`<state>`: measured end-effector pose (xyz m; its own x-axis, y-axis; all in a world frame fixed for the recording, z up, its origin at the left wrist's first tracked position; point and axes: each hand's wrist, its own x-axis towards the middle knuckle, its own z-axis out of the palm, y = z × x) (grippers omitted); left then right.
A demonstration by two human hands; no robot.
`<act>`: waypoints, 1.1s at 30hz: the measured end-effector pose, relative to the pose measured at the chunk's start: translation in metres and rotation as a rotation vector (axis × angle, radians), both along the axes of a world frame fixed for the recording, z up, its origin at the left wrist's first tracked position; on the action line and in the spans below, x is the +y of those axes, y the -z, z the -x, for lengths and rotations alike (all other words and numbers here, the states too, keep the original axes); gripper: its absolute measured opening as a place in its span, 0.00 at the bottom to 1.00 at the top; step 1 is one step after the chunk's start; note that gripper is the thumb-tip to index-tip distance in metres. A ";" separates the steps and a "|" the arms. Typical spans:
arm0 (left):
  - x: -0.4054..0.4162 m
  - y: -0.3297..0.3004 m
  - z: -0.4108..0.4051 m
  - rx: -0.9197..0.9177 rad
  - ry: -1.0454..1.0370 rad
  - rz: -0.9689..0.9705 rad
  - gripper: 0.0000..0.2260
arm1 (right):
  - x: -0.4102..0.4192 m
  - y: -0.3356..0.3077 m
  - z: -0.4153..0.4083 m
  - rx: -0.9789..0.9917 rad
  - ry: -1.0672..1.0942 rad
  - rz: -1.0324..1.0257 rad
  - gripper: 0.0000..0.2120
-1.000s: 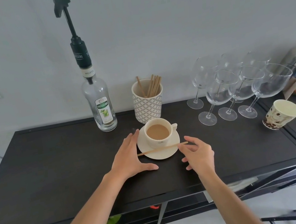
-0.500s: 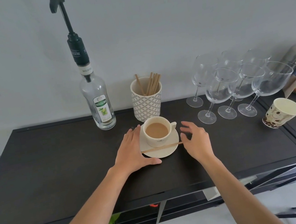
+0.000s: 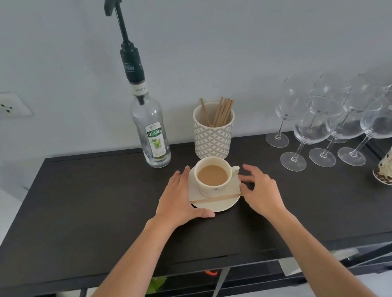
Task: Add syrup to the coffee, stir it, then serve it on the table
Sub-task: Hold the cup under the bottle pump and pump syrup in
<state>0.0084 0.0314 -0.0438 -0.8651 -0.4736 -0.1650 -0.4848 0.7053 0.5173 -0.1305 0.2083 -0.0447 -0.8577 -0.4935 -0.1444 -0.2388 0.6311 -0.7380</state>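
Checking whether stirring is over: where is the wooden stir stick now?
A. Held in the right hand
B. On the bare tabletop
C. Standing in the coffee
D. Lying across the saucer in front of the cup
D: the stick lies flat across the saucer, in front of the cup.

Soft, even daylight fills the room, bright on the pale wall (image 3: 247, 24). Shadows on the dark bench (image 3: 85, 217) are faint. The wide lens bends the edges; wine glasses (image 3: 334, 123) glint slightly. Focus is fairly sharp.
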 end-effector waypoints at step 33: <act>-0.101 0.007 -0.089 0.011 -0.053 -0.066 0.62 | -0.095 -0.006 -0.087 0.004 -0.109 -0.065 0.28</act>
